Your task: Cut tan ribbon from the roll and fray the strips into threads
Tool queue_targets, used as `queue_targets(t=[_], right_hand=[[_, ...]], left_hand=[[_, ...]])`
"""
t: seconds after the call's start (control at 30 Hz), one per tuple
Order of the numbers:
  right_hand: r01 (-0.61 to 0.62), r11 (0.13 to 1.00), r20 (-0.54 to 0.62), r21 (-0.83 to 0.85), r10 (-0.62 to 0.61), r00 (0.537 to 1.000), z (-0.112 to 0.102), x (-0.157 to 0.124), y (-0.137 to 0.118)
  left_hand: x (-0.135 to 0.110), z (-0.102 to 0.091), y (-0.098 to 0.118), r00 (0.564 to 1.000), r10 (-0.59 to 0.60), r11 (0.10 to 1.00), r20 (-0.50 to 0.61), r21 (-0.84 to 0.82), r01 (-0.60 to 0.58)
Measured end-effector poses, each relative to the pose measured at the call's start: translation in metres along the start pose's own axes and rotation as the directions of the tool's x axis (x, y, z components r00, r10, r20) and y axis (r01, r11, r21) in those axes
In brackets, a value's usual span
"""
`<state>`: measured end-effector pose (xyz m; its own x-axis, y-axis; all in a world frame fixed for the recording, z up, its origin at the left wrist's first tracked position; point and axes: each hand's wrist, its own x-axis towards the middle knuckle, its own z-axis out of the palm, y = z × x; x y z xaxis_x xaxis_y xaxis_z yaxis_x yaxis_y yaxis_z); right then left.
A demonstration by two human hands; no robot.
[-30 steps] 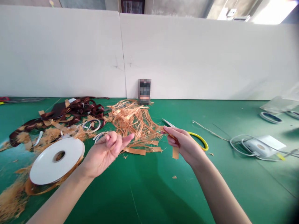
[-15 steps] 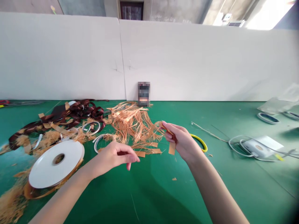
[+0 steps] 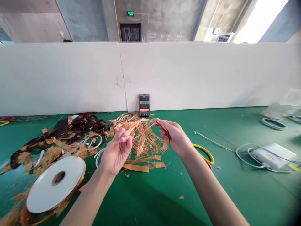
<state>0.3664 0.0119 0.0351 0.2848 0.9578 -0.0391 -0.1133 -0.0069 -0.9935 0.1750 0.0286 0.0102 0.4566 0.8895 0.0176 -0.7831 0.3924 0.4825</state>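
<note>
Orange strip (image 3: 165, 143) dangling from right hand (image 3: 176, 137), which is pinching it; left hand (image 3: 117, 151) is hovering curled over shredded orange fibres (image 3: 143, 138), can't tell if holding anything.

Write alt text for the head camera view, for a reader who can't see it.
Two bare hands work above a heap of frayed orange fibres on a green work surface: the right hand pinches a narrow orange strip, and the left hand bunches its fingertips. A large white tape reel lies at lower left.
</note>
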Motion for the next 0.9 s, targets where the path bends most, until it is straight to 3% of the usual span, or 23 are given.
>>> queue_targets(t=[0.13,0.23,0.4,0.47,0.67,0.8,0.9], right_hand=[[0.13,0.972,-0.074,-0.195,-0.146,0.986,0.006,0.001,0.015],[0.086,0.979,-0.007,-0.184,-0.088,0.996,0.008,0.001,0.036],[-0.017,0.998,-0.024,-0.059,0.016,1.0,0.007,0.001,0.063],[-0.041,0.999,-0.022,-0.007,0.041,0.999,0.006,-0.002,0.071],[-0.096,0.968,0.002,0.233,0.098,0.995,-0.001,-0.019,0.099],[-0.114,0.951,0.05,0.287,0.104,0.993,-0.003,-0.024,0.108],[-0.126,0.945,0.083,0.3,0.105,0.991,-0.003,-0.025,0.108]], left_hand=[[0.006,-0.038,-0.025,0.984,-0.083,0.996,-0.157,0.028,0.088],[0.003,-0.065,-0.043,0.971,-0.126,0.988,-0.204,0.061,0.141],[-0.005,-0.08,-0.058,0.932,-0.362,0.906,-0.031,0.225,0.359],[-0.006,-0.081,-0.06,0.918,-0.396,0.895,0.019,0.233,0.381],[-0.005,-0.076,-0.059,0.973,-0.229,0.971,0.021,0.072,0.227],[-0.001,-0.073,-0.06,0.993,-0.114,0.993,-0.001,-0.02,0.114],[0.0,-0.075,-0.062,0.993,-0.108,0.988,-0.046,-0.116,0.102]])
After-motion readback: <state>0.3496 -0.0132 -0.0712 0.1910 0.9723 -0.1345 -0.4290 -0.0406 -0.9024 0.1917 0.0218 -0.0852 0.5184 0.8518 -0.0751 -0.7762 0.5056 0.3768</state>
